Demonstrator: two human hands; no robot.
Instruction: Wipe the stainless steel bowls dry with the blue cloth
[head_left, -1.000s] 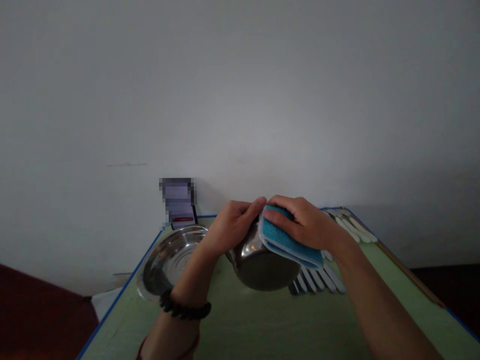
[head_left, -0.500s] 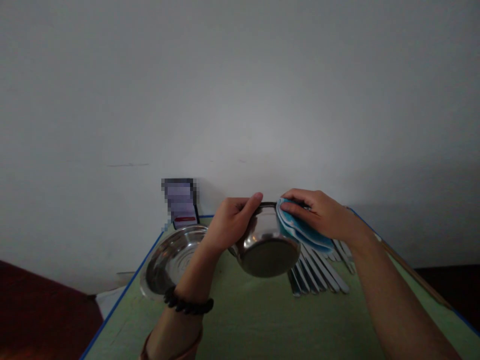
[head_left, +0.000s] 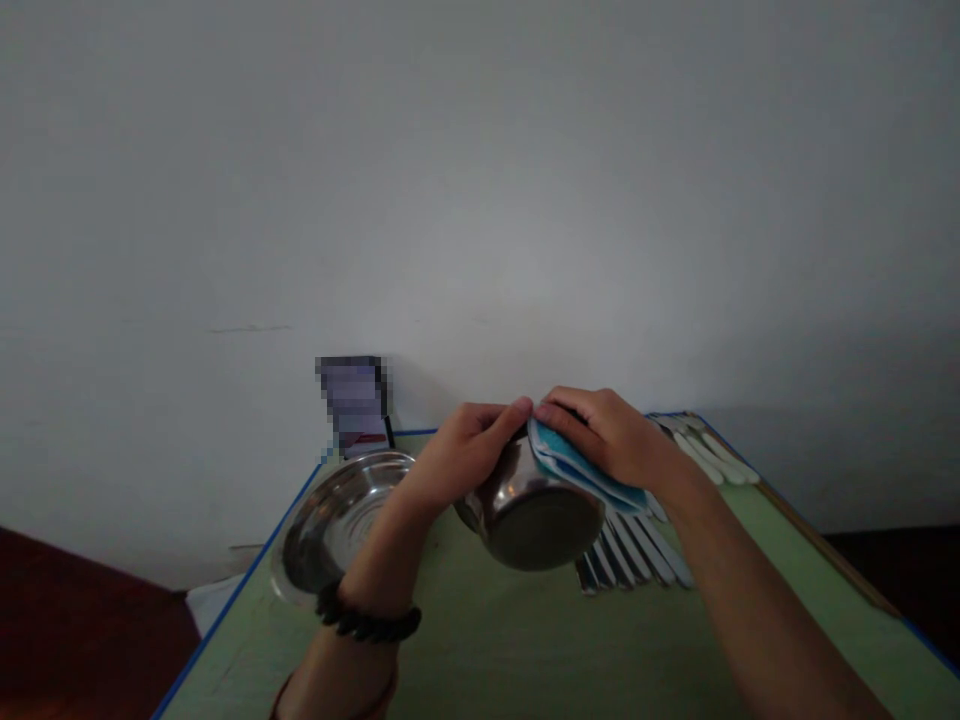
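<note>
A shiny steel pot (head_left: 541, 525) is held tilted above the table, its dark round base turned toward me. My left hand (head_left: 465, 450) grips its rim and side from the left, thumb along the top edge. My right hand (head_left: 607, 435) is closed on a folded blue and white cloth (head_left: 574, 465), pressed over the pot's rim and right side. The pot's inside is hidden from me. Below and right of the pot, several pieces of metal cutlery (head_left: 637, 555) lie fanned out, partly covered by the cloth and hand.
A wide steel basin (head_left: 304, 540) stands on the green table (head_left: 480, 655) at the left, partly behind my left forearm. A phone (head_left: 356, 410) leans against the wall behind it. Several white-handled utensils (head_left: 724, 460) lie at the back right.
My right hand has slid the cloth left along the rim, closer to my left thumb. The pot has tipped slightly and sits a little lower.
</note>
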